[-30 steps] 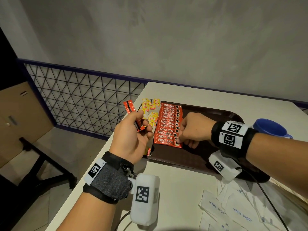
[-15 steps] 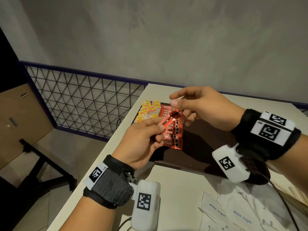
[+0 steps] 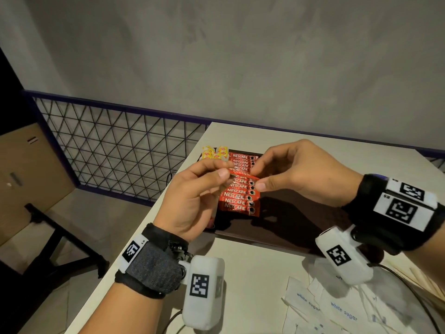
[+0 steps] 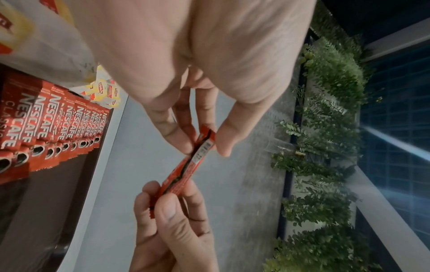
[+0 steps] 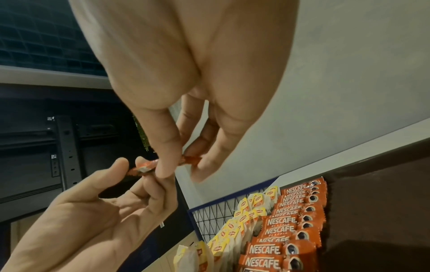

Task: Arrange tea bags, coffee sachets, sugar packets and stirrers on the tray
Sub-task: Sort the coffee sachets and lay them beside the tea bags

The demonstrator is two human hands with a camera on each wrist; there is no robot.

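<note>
Both hands hold one red coffee sachet (image 3: 243, 175) in the air above the brown tray (image 3: 301, 227). My left hand (image 3: 222, 171) pinches its left end between thumb and forefinger. My right hand (image 3: 258, 178) pinches the other end. The left wrist view shows the sachet (image 4: 190, 163) edge-on between the two pinches. In the right wrist view the sachet (image 5: 144, 168) is mostly covered by fingers. A neat row of Nescafe sachets (image 3: 238, 196) lies on the tray's left part. Yellow-tagged tea bags (image 3: 214, 153) lie along its left edge.
White sugar packets (image 3: 337, 309) lie loose on the white table (image 3: 252, 273) at the front right. Pale sticks (image 3: 419, 278) show at the right edge. The tray's right half is bare. A metal mesh railing (image 3: 120, 145) runs beyond the table's left edge.
My right hand left the sachet row on the tray, rose, and took the free end of the sachet in my left hand. Both hands now hold it higher above the tray.
</note>
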